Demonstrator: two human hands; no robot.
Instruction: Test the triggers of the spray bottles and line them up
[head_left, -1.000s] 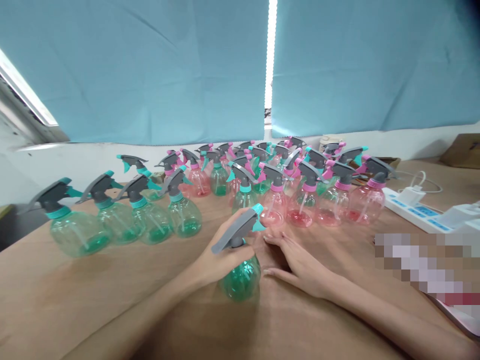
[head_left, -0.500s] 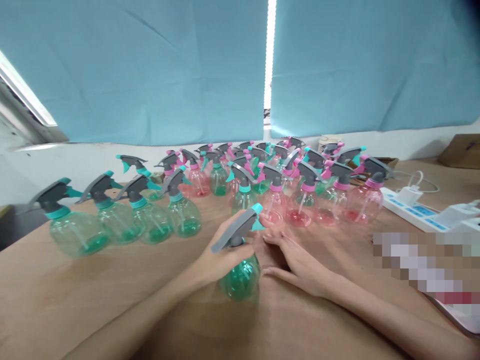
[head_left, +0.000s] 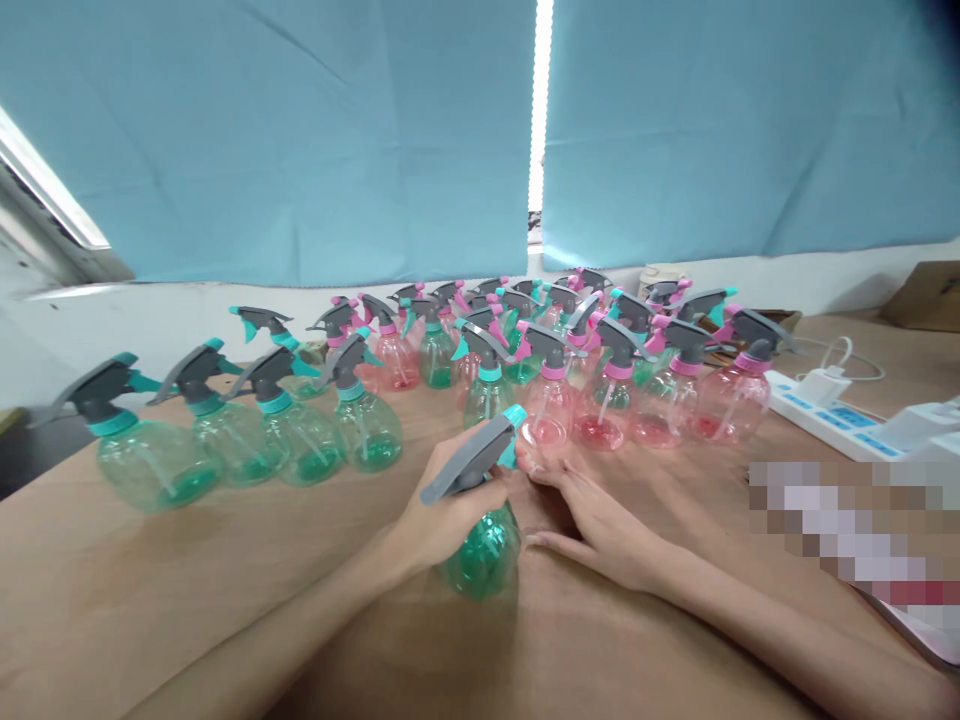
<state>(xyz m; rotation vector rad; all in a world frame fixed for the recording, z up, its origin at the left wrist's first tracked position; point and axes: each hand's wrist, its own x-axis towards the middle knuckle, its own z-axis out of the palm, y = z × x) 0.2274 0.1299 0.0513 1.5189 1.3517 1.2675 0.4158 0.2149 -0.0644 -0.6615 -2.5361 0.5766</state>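
Note:
My left hand (head_left: 442, 510) is wrapped around the neck of a green spray bottle (head_left: 484, 555) with a grey and turquoise trigger head. The bottle stands upright in front of me, its nozzle pointing away to the right. Just right of the bottle, my right hand (head_left: 592, 510) has its thumb and fingers apart and holds nothing. Its fingertips are close to the turquoise trigger; whether they touch it I cannot tell. Beyond the hands stand pink spray bottles (head_left: 550, 405), and on the left is a row of green spray bottles (head_left: 367, 435).
All this stands on a brown table (head_left: 247, 590). To the right lie a white power strip (head_left: 832, 415) with plugs and a pixelated object (head_left: 847, 530). A cardboard box (head_left: 926, 295) sits at the far right. Behind hangs a blue curtain (head_left: 337, 140).
The view has shifted very slightly. My left hand keeps its grip on the green spray bottle, and my right hand stays beside it in nearly the same pose.

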